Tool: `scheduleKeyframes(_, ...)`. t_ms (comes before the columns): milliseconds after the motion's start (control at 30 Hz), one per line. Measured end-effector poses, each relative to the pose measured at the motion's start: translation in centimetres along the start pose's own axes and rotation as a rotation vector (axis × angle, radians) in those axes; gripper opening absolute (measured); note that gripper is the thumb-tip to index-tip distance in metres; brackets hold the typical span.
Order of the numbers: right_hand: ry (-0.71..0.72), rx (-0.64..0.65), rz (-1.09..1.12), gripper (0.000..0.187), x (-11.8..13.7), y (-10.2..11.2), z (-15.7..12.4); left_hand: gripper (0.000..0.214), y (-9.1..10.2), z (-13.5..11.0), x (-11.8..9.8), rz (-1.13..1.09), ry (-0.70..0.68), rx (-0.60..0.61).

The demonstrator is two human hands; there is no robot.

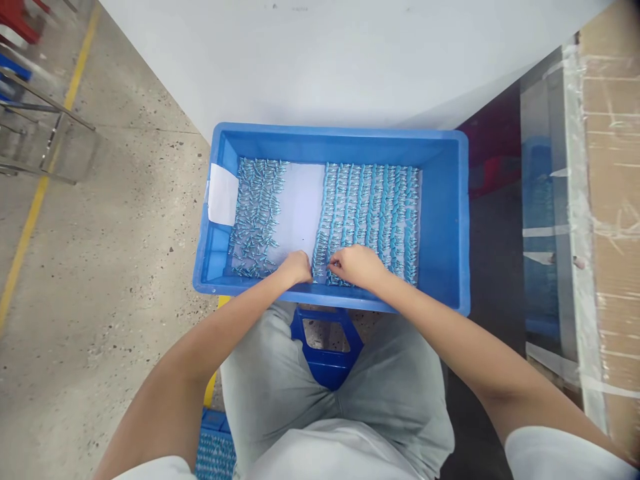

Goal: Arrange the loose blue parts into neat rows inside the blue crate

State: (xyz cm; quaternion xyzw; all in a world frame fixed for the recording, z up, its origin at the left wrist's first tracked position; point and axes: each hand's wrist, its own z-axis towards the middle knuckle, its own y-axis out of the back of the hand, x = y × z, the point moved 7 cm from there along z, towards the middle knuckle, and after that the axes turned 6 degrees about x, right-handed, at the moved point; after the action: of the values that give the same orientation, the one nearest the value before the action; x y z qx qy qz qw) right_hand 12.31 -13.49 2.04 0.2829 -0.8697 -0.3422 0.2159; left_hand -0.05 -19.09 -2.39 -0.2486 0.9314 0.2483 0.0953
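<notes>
A blue plastic bin (345, 131) lies before me with a white sheet (301, 207) on its bottom. Small teal-and-silver parts, too small to name, stand in neat upright rows (373, 213) on the right. More of the same parts lie in a loose scatter (256, 220) on the left. My left hand (297, 268) is closed at the near end of the leftmost row, its fingertips mostly hidden. Just right of it, my right hand (357, 265) is pinched over the near ends of the rows. Whatever either hand holds is too small to make out.
A white label (223, 195) is stuck on the bin's left end. Behind the bin rises a white surface (320, 60). Below sits a blue stool (327, 360), with another bin of parts (215, 447) at lower left. Taped cardboard (613, 200) stands on the right.
</notes>
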Motion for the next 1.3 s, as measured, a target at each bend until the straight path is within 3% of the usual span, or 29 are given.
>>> scheduleKeyframes(167,-0.017,-0.040,0.033,0.022,-0.4,0.4,-0.2,0.027,-0.4,0.5,0.1,-0.042,0.050,0.015)
scheduleKeyframes(567,-0.012,-0.058,0.066,0.020,-0.6,-0.3,-0.4,0.026,-1.1,1.4,0.4,-0.129,0.022,-0.012)
scheduleKeyframes(900,-0.008,0.015,0.070,0.022,-0.3,-0.5,-0.6,0.031,-1.4,2.2,1.3,-0.267,0.022,-0.067)
scheduleKeyframes(1300,0.040,0.100,0.006,0.032,1.1,-2.3,0.2,0.036,-1.0,2.3,2.0,-0.326,0.026,-0.124)
